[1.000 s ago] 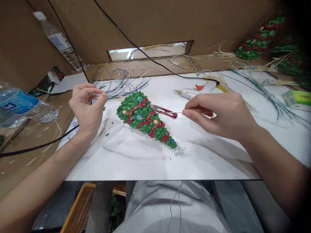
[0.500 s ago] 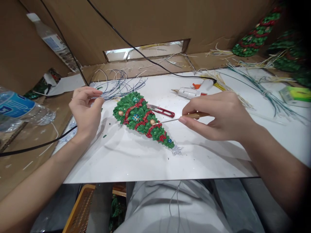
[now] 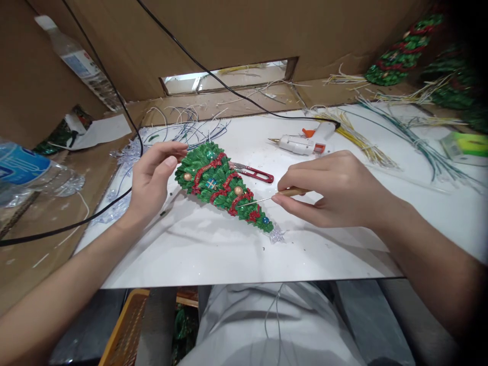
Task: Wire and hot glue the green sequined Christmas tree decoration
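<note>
A decorated miniature Christmas tree (image 3: 224, 187) lies on its side on the white board, its clear star (image 3: 276, 234) pointing toward the lower right. My left hand (image 3: 152, 175) is at the tree's wide base, thumb and fingers apart; the fingertips meet or nearly meet its edge, and contact is hard to tell. My right hand (image 3: 324, 190) pinches a thin metal pick with a wooden handle (image 3: 295, 192). The pick's tip reaches the red garland below a gold ball (image 3: 238, 190). Behind the tree lie red-handled thread snips (image 3: 257, 174).
A white glue gun (image 3: 297, 144) rests behind the snips, its black cord running up left. Wire bundles (image 3: 412, 134) spread at right, and loose wires (image 3: 186, 124) behind the tree. Plastic bottles (image 3: 82, 63) stand at left. A cardboard wall (image 3: 247, 30) closes the back.
My left hand has moved right to the tree's base. The pick in my right hand has shifted slightly left and down, from beside the gold ball to the garland below it.
</note>
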### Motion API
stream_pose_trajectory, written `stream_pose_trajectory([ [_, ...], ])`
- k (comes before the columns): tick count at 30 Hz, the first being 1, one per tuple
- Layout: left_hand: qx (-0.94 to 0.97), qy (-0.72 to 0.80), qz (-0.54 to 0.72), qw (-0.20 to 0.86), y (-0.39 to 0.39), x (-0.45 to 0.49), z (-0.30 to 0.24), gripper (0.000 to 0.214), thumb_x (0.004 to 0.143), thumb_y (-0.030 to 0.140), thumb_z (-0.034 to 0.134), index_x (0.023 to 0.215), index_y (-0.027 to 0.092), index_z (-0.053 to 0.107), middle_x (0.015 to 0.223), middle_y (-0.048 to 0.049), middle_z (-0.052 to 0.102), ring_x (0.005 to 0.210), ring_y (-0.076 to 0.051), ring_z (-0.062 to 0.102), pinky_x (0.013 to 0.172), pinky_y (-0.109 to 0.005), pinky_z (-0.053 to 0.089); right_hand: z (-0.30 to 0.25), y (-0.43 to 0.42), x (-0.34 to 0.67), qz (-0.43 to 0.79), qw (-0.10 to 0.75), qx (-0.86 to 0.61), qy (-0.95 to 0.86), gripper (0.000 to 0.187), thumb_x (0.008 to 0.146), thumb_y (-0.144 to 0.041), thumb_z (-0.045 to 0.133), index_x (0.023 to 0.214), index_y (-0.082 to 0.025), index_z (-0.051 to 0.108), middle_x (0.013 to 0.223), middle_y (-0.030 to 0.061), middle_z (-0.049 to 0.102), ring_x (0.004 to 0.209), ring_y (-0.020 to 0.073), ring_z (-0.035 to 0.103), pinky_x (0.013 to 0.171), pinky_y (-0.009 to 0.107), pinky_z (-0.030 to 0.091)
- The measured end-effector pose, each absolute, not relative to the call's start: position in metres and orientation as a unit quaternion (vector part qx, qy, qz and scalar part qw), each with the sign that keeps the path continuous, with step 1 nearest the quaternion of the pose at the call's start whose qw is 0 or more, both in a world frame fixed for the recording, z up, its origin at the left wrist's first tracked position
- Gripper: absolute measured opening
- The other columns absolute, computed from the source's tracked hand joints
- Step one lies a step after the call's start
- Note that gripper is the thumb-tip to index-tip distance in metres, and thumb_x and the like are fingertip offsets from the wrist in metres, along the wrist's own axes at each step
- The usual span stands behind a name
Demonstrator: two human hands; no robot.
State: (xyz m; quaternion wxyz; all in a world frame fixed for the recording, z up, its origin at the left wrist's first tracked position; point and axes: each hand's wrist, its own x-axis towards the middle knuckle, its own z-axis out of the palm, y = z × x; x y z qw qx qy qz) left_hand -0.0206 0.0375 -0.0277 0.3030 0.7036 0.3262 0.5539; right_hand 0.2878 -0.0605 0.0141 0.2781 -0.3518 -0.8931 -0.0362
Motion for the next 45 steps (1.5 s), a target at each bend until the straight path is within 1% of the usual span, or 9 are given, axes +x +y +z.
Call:
stream_pose_trajectory([
  [6, 0.753, 0.313, 0.517, 0.260, 0.0314, -0.0210, -0.0258, 0.021, 0.088, 0.036, 0.066, 0.103, 0.025, 0.077, 0.095, -0.0030, 0.073, 0.085, -0.015, 0.064, 0.076, -0.027, 0.051, 0.0132, -0.0599, 0.2886, -0.028, 0.277, -0.355, -0.892, 0.016, 0.086, -0.025, 0.056, 0.071, -0.020, 0.060, 0.060, -0.0027, 0.064, 0.048, 0.0100, 0.053, 0.050, 0.026, 0.030],
  [11, 0.751, 0.313, 0.520, 0.258, 0.0293, -0.0195, -0.0234, 0.018, 0.088, 0.032, 0.066, 0.102, 0.027, 0.077, 0.090, -0.0012, 0.073, 0.079, -0.013, 0.064, 0.069, -0.024, 0.050, 0.0136, -0.0593, 0.2903, -0.020, 0.279, -0.368, -0.887, 0.019, 0.088, -0.030, 0.055, 0.071, -0.021, 0.061, 0.061, -0.0017, 0.065, 0.050, 0.0118, 0.053, 0.051, 0.027, 0.031],
  [16, 0.749, 0.313, 0.522, 0.262, 0.0293, -0.0189, -0.0236, 0.019, 0.088, 0.033, 0.067, 0.102, 0.026, 0.077, 0.089, -0.0017, 0.073, 0.078, -0.013, 0.064, 0.068, -0.024, 0.050, 0.0138, -0.0597, 0.2902, -0.031, 0.278, -0.379, -0.882, 0.019, 0.088, -0.030, 0.055, 0.073, -0.021, 0.062, 0.063, -0.0013, 0.067, 0.050, 0.0122, 0.055, 0.051, 0.027, 0.032],
  [20, 0.752, 0.313, 0.519, 0.258, 0.0292, -0.0192, -0.0239, 0.018, 0.088, 0.033, 0.067, 0.102, 0.028, 0.077, 0.089, -0.0012, 0.073, 0.078, -0.012, 0.064, 0.068, -0.023, 0.051, 0.0135, -0.0598, 0.2899, -0.032, 0.268, -0.376, -0.886, 0.020, 0.089, -0.030, 0.054, 0.073, -0.021, 0.061, 0.063, -0.0012, 0.066, 0.051, 0.0120, 0.056, 0.052, 0.027, 0.032],
  [26, 0.752, 0.309, 0.520, 0.261, 0.0285, -0.0167, -0.0218, 0.020, 0.087, 0.036, 0.069, 0.103, 0.027, 0.078, 0.086, -0.0013, 0.071, 0.069, -0.010, 0.061, 0.062, -0.020, 0.050, 0.0130, -0.0598, 0.2890, -0.032, 0.273, -0.363, -0.890, 0.019, 0.087, -0.027, 0.055, 0.070, -0.020, 0.060, 0.059, -0.0022, 0.062, 0.048, 0.0104, 0.052, 0.050, 0.027, 0.030],
  [29, 0.756, 0.303, 0.520, 0.255, 0.0283, -0.0150, -0.0208, 0.020, 0.087, 0.037, 0.069, 0.102, 0.026, 0.078, 0.084, -0.0015, 0.070, 0.066, -0.010, 0.060, 0.059, -0.020, 0.049, 0.0134, -0.0601, 0.2883, -0.026, 0.276, -0.359, -0.891, 0.017, 0.086, -0.025, 0.056, 0.070, -0.020, 0.061, 0.060, -0.0022, 0.063, 0.049, 0.0104, 0.053, 0.050, 0.027, 0.031],
  [35, 0.752, 0.317, 0.520, 0.250, 0.0272, -0.0149, -0.0209, 0.021, 0.087, 0.038, 0.068, 0.101, 0.025, 0.077, 0.087, -0.0020, 0.071, 0.070, -0.012, 0.061, 0.061, -0.022, 0.049, 0.0136, -0.0598, 0.2900, -0.030, 0.286, -0.366, -0.885, 0.018, 0.087, -0.028, 0.057, 0.070, -0.021, 0.061, 0.061, -0.0032, 0.065, 0.050, 0.0108, 0.054, 0.050, 0.027, 0.031],
  [39, 0.742, 0.322, 0.523, 0.267, 0.0265, -0.0154, -0.0212, 0.022, 0.086, 0.038, 0.070, 0.101, 0.024, 0.077, 0.085, -0.0016, 0.071, 0.068, -0.011, 0.060, 0.061, -0.023, 0.049, 0.0125, -0.0596, 0.2912, -0.036, 0.288, -0.380, -0.878, 0.019, 0.087, -0.030, 0.057, 0.071, -0.022, 0.062, 0.061, -0.0031, 0.066, 0.051, 0.0111, 0.054, 0.051, 0.027, 0.032],
  [45, 0.751, 0.309, 0.525, 0.255, 0.0268, -0.0147, -0.0211, 0.022, 0.087, 0.039, 0.069, 0.102, 0.025, 0.077, 0.087, -0.0019, 0.072, 0.070, -0.012, 0.061, 0.062, -0.023, 0.049, 0.0114, -0.0598, 0.2905, -0.036, 0.290, -0.373, -0.881, 0.018, 0.086, -0.029, 0.058, 0.071, -0.021, 0.062, 0.060, -0.0035, 0.064, 0.050, 0.0105, 0.053, 0.050, 0.027, 0.032],
])
